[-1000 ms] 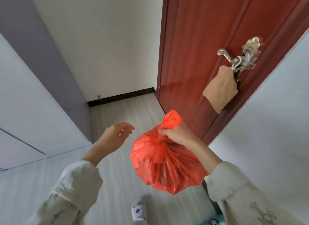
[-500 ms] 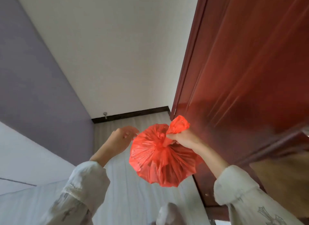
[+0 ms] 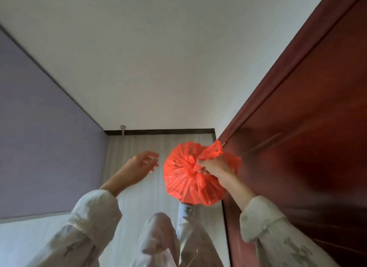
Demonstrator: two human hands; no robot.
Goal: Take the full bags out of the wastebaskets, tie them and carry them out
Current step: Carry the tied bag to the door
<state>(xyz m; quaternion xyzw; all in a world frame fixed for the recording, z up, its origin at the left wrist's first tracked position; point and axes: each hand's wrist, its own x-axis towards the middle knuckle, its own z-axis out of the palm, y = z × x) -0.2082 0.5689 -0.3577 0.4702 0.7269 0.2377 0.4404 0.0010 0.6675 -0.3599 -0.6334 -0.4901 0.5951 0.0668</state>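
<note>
My right hand (image 3: pixel 213 167) grips the knotted neck of a full red bag (image 3: pixel 190 177) beside a red door (image 3: pixel 307 137). My left hand (image 3: pixel 139 165) hovers near it, fingers relaxed.

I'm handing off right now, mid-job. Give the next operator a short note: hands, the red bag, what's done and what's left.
Right hand: grips the gathered neck of the red bag, which hangs clear of the floor.
Left hand: holds nothing, fingers loosely spread, just left of the bag.
Place: narrow passage, dark red door close on the right, a white wall with a dark baseboard ahead.
Done: bag is out of its basket and its neck looks knotted.
Left: carry it out. No wastebasket or other bag shows here.
</note>
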